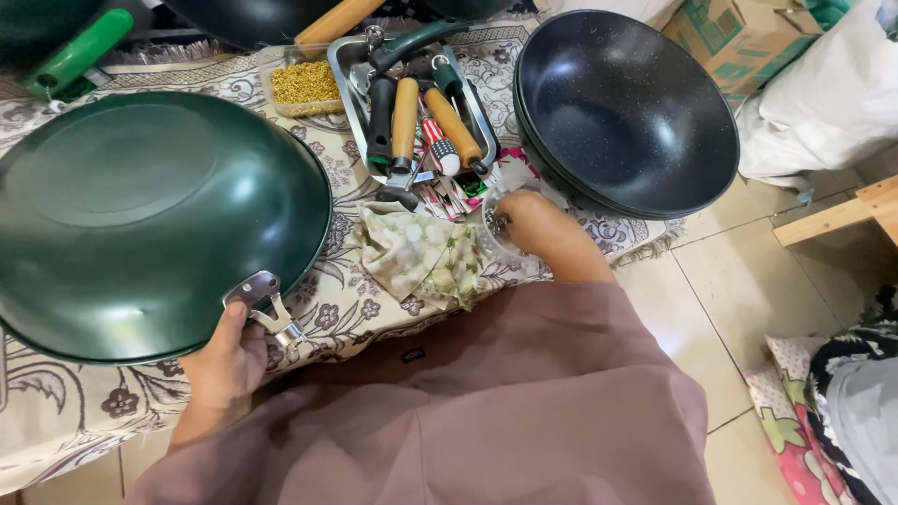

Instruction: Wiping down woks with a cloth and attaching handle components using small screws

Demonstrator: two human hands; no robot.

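A large dark green wok [140, 215] lies upside down on a patterned cloth [365, 309]. My left hand [224, 360] grips its rim beside the metal handle bracket [265, 301]. My right hand [533, 224] reaches into a small clear bag of small metal parts [500, 224], fingers closed among them. A folded floral cloth [421, 252] lies between the two hands. Behind my right hand, a metal tray [351, 75] holds several wooden and dark handles [404, 117].
Stacked black woks [627, 112] stand at the right on the cloth. A clear box of gold-coloured bits [304, 86] sits by the tray. Cardboard box [739, 37], white sack [832, 103] and wooden piece [842, 215] lie on the tiled floor at right.
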